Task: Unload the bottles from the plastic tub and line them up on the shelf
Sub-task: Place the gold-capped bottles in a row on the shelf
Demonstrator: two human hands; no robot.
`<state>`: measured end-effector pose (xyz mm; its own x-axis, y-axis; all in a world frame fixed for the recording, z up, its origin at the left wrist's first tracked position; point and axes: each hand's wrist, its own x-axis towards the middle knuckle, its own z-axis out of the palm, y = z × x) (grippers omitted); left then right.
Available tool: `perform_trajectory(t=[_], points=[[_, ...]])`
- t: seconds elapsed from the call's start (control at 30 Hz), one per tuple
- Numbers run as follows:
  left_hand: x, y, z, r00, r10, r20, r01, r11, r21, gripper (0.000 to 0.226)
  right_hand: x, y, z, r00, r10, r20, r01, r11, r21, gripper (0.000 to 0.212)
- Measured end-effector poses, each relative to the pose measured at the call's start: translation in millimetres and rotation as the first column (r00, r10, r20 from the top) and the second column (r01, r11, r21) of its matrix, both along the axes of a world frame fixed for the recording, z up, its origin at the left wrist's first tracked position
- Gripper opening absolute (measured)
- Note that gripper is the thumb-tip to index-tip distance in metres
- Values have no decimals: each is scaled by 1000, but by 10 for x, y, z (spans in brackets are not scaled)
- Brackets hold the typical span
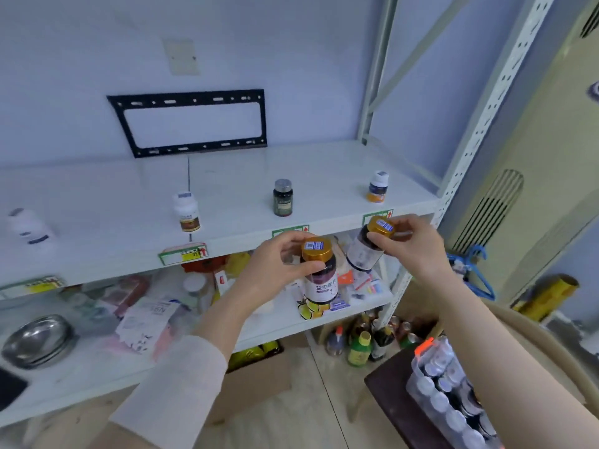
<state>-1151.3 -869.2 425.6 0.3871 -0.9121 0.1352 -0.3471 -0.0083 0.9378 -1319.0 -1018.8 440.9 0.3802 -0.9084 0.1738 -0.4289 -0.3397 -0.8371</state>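
Observation:
My left hand (278, 257) grips a gold-capped bottle (319, 280) by its neck, upright, just below the front edge of the white shelf (246, 202). My right hand (411, 241) holds a second gold-capped bottle (364, 251) by its cap, tilted, in front of the shelf edge. Several bottles stand spaced along the shelf: a white one (27, 226) far left, a white one with a brown label (187, 211), a dark one (283, 198), and a white and orange one (377, 187). The clear plastic tub (453, 396) with several capped bottles sits at the lower right.
The tub rests on a dark stool (395, 393). The lower shelf holds a steel bowl (35, 340), packets and boxes. Sauce bottles (359, 348) and a cardboard box (259, 380) stand on the floor. A perforated shelf post (479, 131) rises at right. Blue hangers (473, 270) hang beyond it.

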Motion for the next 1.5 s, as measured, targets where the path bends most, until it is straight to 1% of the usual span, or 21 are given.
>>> perform_trajectory(t=[0.07, 0.17, 0.33, 0.47, 0.6, 0.7, 0.8, 0.9, 1.03, 1.17, 1.37, 1.5], points=[[145, 188, 39, 999, 53, -1, -53, 999, -1, 37, 228, 85, 39, 999, 47, -8, -47, 999, 0, 45], [342, 471, 116, 989, 151, -4, -151, 988, -15, 33, 589, 199, 106, 990, 138, -10, -138, 990, -18, 42], [591, 936, 191, 951, 309, -27, -310, 951, -16, 33, 1194, 442, 209, 947, 320, 16, -320, 947, -3, 37], [753, 1321, 226, 903, 429, -2, -429, 903, -17, 34, 1661, 716, 236, 886, 463, 22, -463, 886, -5, 39], [934, 1814, 259, 840, 543, 12, -542, 839, -32, 35, 2107, 1124, 311, 820, 570, 58, -572, 820, 17, 39], [1097, 2191, 352, 796, 605, 32, -604, 796, -45, 33, 2417, 1457, 404, 769, 633, 92, -637, 770, 30, 38], [1341, 2600, 482, 747, 664, 40, -660, 747, -82, 33, 2773, 1839, 521, 720, 687, 94, -692, 722, 22, 41], [1662, 3016, 578, 726, 682, 86, -674, 731, -109, 32, 3193, 2226, 631, 682, 718, 137, -726, 687, 10, 43], [2165, 3540, 718, 726, 675, 132, -661, 737, -138, 32, 3752, 2725, 759, 655, 732, 187, -745, 667, -3, 38], [2754, 3954, 867, 739, 654, 163, -638, 757, -143, 31, 4300, 3132, 841, 665, 722, 191, -734, 679, -11, 37], [3706, 4234, 1017, 736, 649, 191, -624, 761, -180, 33, 5155, 3421, 979, 674, 718, 172, -728, 685, -7, 36], [4344, 4186, 1063, 752, 629, 197, -595, 776, -208, 28, 5756, 3394, 1040, 668, 724, 169, -733, 680, -12, 34]])
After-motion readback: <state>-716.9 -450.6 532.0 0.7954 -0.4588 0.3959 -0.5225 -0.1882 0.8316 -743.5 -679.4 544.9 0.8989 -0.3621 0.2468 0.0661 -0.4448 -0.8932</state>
